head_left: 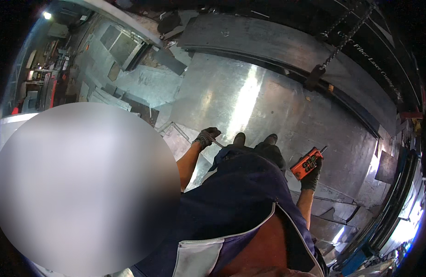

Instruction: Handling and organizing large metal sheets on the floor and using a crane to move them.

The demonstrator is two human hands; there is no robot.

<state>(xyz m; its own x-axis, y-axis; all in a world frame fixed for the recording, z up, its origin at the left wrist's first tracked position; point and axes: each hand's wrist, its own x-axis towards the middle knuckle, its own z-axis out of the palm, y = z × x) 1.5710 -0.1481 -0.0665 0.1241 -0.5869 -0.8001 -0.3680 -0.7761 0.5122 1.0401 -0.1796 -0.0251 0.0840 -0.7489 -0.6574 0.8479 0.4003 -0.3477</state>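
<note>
Down at about four o'clock from picture centre: orange remote control (pixel 307 163), boxy, with dark and green buttons on its face and a short black stub aerial at its upper right corner. Held from below by right hand (pixel 311 177) in a dark glove, fingers curled round the underside of the box, thumb not clearly seen. Bare forearm running down to five o'clock.

Across at nine o'clock from the remote, beyond two black shoes (pixel 255 139) standing side by side: left hand (pixel 206 137), also in a dark knit glove, fingers closed together on the raised edge of a thin metal strip (pixel 218 143), gripping it at the border of the plate. Bare forearm slanting off to seven o'clock.

Underfoot, large steel sheet (pixel 250 101), dull grey with a bright streak of glare up the middle toward twelve o'clock. At one o'clock, black chain (pixel 338 41) hanging slantwise, ending in a dark clamp (pixel 314 76) touching the sheet's far edge. Behind it, long dark machine housing (pixel 291 41) across the top.

At eleven o'clock, loose offcuts and plates (pixel 111 97) on the floor. At five o'clock, near the right forearm, more stacked cut sheets (pixel 337 217). At six o'clock, dark blue work shirt (pixel 231 198) with pale piping, filling the lower middle.
</note>
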